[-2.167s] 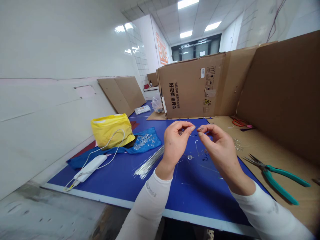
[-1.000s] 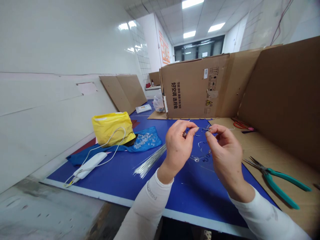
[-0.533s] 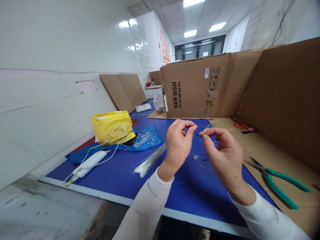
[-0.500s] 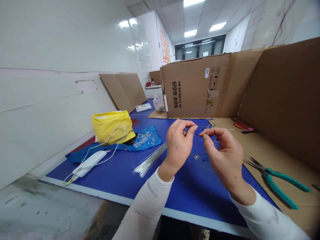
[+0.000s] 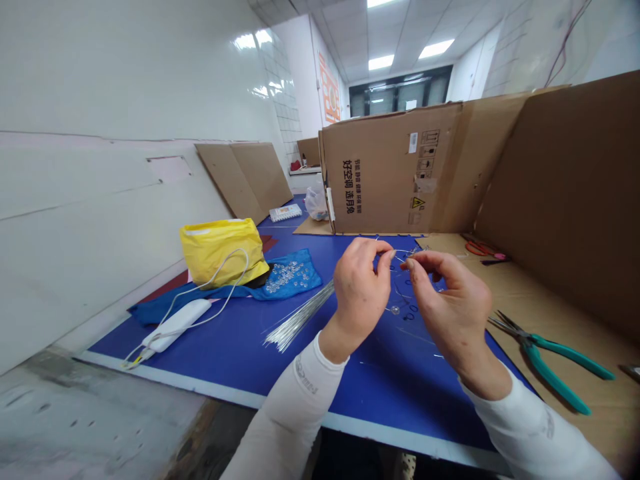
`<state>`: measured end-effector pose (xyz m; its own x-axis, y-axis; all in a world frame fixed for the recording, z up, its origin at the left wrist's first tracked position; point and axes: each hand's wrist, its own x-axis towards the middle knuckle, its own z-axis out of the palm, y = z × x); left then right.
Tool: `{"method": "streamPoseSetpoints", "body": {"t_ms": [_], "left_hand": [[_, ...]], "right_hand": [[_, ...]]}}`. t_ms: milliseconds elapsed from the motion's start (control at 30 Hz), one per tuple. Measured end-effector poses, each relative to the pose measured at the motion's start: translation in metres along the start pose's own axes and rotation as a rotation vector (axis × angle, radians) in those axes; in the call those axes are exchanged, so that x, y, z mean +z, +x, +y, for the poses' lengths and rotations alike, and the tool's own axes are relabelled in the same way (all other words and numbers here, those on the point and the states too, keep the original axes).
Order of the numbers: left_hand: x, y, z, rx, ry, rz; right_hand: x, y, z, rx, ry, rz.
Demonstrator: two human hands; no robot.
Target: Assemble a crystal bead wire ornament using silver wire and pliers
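Note:
My left hand (image 5: 363, 283) and my right hand (image 5: 450, 300) are raised over the blue table, fingertips close together. Each pinches a thin wire (image 5: 401, 252) that runs between them in a small bend. What else may sit within the fingers is too small to make out. Below the hands, a clear bead (image 5: 395, 310) and small dark rings (image 5: 411, 313) lie on the table. Left of my left hand a bundle of straight metal wires (image 5: 299, 319) lies on the tabletop. Many clear beads (image 5: 287, 276) rest on a blue cloth (image 5: 313, 268) farther left.
Teal-handled long-nose pliers (image 5: 547, 360) lie on cardboard at the right, with red-handled scissors (image 5: 480, 248) behind them. A large cardboard box (image 5: 390, 180) stands across the back. At the left are a yellow bag (image 5: 223, 252) and a white power bank (image 5: 180, 325) with a cable.
My fingertips still pinch the wire, and my right hand has turned slightly, its thumb and forefinger closing in. The whole view has shifted a little.

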<state>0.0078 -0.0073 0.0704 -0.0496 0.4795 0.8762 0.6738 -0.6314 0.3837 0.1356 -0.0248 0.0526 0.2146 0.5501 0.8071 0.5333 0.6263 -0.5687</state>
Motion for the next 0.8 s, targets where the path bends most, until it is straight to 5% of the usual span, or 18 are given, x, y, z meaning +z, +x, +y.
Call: {"method": "streamPoseSetpoints", "body": {"t_ms": [333,533,800], "left_hand": [[-0.004,0.004,-0.005,-0.026,-0.016,0.016],[-0.005,0.005,-0.006,0.012,0.010,0.014],[-0.006,0.008,-0.010,0.041,0.049,0.013]], "right_hand": [[-0.003,0.007,0.001,0.125,0.165,-0.064],[-0.015,0.018,0.009,-0.062,-0.006,-0.113],[-0.031,0.029,0.020,-0.250,-0.116,-0.396]]}}
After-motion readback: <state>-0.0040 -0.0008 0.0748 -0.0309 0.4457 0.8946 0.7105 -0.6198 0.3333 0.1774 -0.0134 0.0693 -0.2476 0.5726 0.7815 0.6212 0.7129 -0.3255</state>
